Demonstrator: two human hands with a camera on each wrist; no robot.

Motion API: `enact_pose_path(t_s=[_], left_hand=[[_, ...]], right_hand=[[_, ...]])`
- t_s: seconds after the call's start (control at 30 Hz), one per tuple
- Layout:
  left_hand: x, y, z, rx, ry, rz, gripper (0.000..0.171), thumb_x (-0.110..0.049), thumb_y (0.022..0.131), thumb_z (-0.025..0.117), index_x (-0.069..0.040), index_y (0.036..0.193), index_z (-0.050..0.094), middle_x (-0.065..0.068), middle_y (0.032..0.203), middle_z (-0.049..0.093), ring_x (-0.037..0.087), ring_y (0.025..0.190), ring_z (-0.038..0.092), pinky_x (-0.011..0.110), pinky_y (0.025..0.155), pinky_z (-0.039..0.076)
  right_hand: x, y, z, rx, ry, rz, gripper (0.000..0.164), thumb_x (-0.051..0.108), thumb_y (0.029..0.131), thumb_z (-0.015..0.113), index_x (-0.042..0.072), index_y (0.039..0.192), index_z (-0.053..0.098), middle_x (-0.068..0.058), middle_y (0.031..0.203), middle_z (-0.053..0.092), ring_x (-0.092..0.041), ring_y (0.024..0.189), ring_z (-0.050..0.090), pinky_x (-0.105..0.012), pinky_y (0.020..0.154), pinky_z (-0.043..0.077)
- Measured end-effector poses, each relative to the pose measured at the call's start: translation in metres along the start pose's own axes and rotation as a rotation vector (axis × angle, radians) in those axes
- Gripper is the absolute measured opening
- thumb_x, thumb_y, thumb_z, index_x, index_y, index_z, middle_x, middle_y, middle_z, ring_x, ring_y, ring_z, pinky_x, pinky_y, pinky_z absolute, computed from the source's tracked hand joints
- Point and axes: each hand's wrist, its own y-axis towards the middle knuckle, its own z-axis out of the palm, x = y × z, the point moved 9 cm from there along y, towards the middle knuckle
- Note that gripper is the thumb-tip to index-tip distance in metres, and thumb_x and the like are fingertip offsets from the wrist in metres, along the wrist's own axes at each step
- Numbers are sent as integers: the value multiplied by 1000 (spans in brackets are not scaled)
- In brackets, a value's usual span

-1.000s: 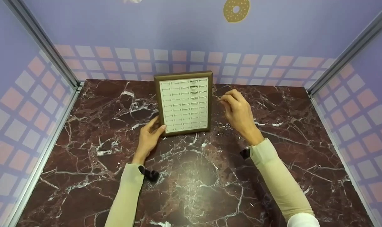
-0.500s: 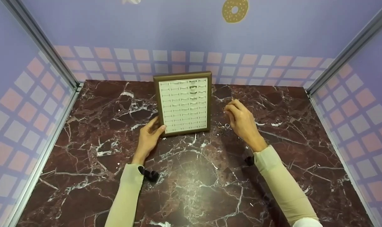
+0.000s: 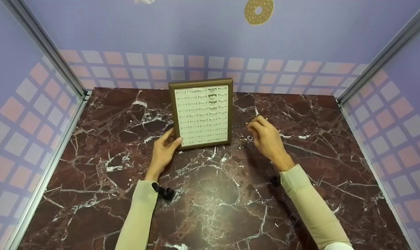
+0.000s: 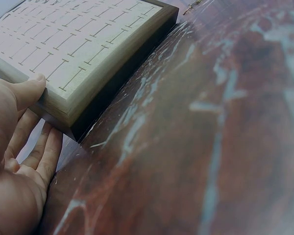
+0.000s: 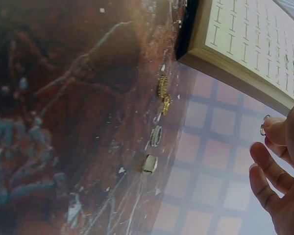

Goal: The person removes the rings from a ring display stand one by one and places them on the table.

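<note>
A ring display board (image 3: 201, 83) with a brown wooden frame and a white slotted panel stands tilted back. Several rings (image 3: 213, 96) sit in the upper slots of its fourth column. My left hand (image 3: 162, 151) holds the board's lower left corner, thumb on the front and fingers behind. To the right of the board, my right hand (image 3: 267, 140) pinches a small ring (image 5: 265, 125) between thumb and forefinger, above the table. Below it lie a gold-coloured beaded ring (image 5: 162, 86), another gold ring (image 5: 166, 105), a silver textured ring (image 5: 156, 136) and a wide silver band (image 5: 150, 164).
The table (image 3: 210, 208) has a dark red marbled top with white veins. A purple back wall (image 3: 300, 38) with pink and white squares rises close behind the board. Side panels (image 3: 404, 139) border the table at left and right.
My right hand has drawn away from the board, lower and a little to the right, still pinching. My left hand and the board stay in place.
</note>
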Motion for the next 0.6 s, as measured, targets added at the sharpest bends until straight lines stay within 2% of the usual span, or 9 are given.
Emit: enact_pose_path(t_s=[0.17,0.23,0.37,0.6], left_hand=[[0,-1,0,-1,15,-17,56,-7,100,76,0,152,57,24,142,67,27,123,67,26,110,54],[1,0,0,-1,14,-22,57,-6,100,76,0,152,56,24,142,67,26,123,68,28,111,54],[2,0,0,-2,14,-21,56,-6,100,76,1,152,56,24,143,66,27,123,67,26,109,54],[0,-1,0,3,21,-15,58,-6,99,76,2,153,55,25,143,65,29,124,67,27,110,55]], right_hand=[[-3,-6,2,13,-11,14,9,4,103,69,4,97,76,-8,101,69,-27,82,68,-44,71,59],[-3,-8,2,7,-11,13,6,1,99,72,4,95,76,-8,100,69,-27,80,68,-43,70,59],[-5,-13,2,-3,-6,12,7,-4,95,75,3,93,76,-8,98,69,-25,77,67,-41,65,59],[-11,-20,7,31,-14,26,10,-4,94,74,5,91,78,-7,95,69,-24,74,67,-41,64,58]])
